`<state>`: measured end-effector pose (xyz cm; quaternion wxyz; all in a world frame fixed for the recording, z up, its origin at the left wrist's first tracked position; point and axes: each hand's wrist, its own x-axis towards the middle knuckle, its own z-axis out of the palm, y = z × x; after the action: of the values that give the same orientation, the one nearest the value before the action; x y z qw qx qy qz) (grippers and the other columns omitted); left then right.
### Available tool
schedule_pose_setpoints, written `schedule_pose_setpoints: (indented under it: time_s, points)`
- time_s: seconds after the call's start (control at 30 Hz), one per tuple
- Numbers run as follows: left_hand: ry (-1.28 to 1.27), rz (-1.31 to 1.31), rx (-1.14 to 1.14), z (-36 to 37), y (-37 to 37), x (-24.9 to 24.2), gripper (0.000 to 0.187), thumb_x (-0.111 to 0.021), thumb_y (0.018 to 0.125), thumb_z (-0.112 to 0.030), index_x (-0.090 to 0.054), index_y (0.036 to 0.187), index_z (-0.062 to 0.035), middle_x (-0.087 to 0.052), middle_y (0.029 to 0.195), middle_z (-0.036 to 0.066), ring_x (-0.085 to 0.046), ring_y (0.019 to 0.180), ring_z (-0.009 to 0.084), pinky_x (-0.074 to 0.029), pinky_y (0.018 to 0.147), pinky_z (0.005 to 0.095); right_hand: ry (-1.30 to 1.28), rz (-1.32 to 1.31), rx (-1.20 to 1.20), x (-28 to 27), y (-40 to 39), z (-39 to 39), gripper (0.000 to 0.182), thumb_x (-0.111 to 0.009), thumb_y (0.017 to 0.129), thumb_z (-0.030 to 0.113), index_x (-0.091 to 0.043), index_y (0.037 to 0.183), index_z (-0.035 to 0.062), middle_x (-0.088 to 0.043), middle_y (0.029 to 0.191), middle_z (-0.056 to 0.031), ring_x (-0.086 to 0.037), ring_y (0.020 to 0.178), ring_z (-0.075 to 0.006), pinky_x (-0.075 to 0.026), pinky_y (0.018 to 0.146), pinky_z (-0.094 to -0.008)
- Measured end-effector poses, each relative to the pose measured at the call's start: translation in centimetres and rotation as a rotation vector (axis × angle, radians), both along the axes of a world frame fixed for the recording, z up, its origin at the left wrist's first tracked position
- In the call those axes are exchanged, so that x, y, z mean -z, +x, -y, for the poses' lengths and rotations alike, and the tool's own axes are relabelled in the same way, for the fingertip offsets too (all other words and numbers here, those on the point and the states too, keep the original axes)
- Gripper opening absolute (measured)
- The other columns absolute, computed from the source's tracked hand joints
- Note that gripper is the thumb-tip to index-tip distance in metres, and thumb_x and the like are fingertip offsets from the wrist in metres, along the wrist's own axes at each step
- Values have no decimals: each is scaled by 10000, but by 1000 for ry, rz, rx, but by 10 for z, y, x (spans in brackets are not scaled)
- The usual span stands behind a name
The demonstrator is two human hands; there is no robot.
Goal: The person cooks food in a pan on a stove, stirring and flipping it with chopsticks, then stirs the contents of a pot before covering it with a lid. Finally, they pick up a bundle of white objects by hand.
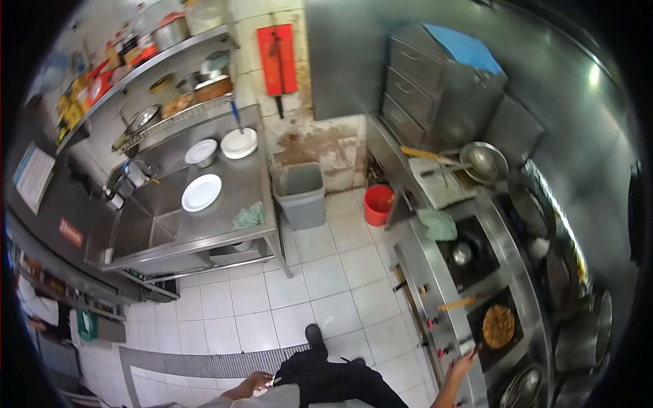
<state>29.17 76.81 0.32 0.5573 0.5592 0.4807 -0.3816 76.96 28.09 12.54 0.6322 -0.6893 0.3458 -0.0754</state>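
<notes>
Fingers of the right hand (464, 366) are touching the dark handle of the pan (498, 326) — whether closed, I cannot tell — pan lying up-right on the stove (435, 272); left hand (257, 382) is hanging loosely curled, farther off.

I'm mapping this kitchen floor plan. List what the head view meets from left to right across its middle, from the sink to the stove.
Sink basin → white plate → green cloth → grey bin → red bucket → pan of food, with the right hand beside it.
</notes>
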Motion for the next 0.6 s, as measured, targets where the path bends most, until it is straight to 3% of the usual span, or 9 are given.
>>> schedule_pose_setpoints:
  time_s: [0.03,0.1,0.13,0.17,0.23,0.3,0.4,0.5,0.6]
  points:
    - [-42,64,-59,-9,10,-3,375,-513,848,-239,-484,1221,-220,-562,1137,5,-597,907,219,-431,807,522,-44,22,-40,1,-10,-9,305,-441,902,398,-506,906,100,-326,506,29,-288,324,-91,-232,286,-259]
    - [131,267,266,-28,34,13,328,-499,859,-244,-528,1177,-169,-586,1080,19,-603,870,207,-487,760,415,-263,-98,-65,7,-22,-29,327,-446,903,391,-503,919,69,-340,503,25,-298,319,-87,-235,277,-256]
    - [201,249,163,-38,54,13,313,-504,855,-245,-551,1149,-149,-606,1018,29,-608,835,196,-502,706,361,-268,-92,-78,15,-26,-40,327,-446,903,391,-503,919,69,-340,503,25,-298,319,-87,-235,277,-256]
    - [270,227,67,-51,79,5,301,-510,850,-246,-573,1120,-129,-626,957,38,-612,800,184,-516,651,306,-448,83,-170,29,-29,-55,320,-452,902,388,-507,927,74,-354,508,24,-303,318,-84,-235,277,-251]
    - [262,363,-157,-72,109,-24,321,-534,836,-278,-587,1102,-104,-649,857,53,-622,712,160,-501,566,271,-630,269,-267,27,-37,-93,314,-458,900,386,-511,935,78,-368,512,22,-307,318,-80,-234,277,-246]
    - [330,511,-211,-99,126,-6,339,-564,818,-292,-592,1096,-101,-652,808,59,-624,651,145,-484,524,293,-133,28,-445,-42,-51,-181,282,-450,914,322,-493,797,69,-369,503,16,-307,329,-79,-251,280,-249]
    - [326,386,-334,-138,145,-35,313,-582,827,-234,-563,1130,-159,-630,955,56,-636,772,177,-473,536,289,35,-102,-640,-60,-44,-266,246,-464,910,302,-454,775,96,-371,507,34,-319,335,-59,-259,277,-233]
    - [368,392,-585,-153,151,-67,323,-575,827,-216,-549,1143,-159,-623,981,55,-633,773,173,-478,554,300,162,-147,-890,-50,-20,-344,225,-480,903,304,-475,800,104,-363,505,39,-327,335,-53,-264,281,-226]
    - [446,342,-683,-144,128,-74,310,-556,825,-206,-561,1128,-141,-625,962,55,-633,737,168,-470,525,289,173,-127,-1115,-60,13,-421,266,-502,892,342,-498,812,88,-397,516,28,-343,346,-69,-263,291,-230]
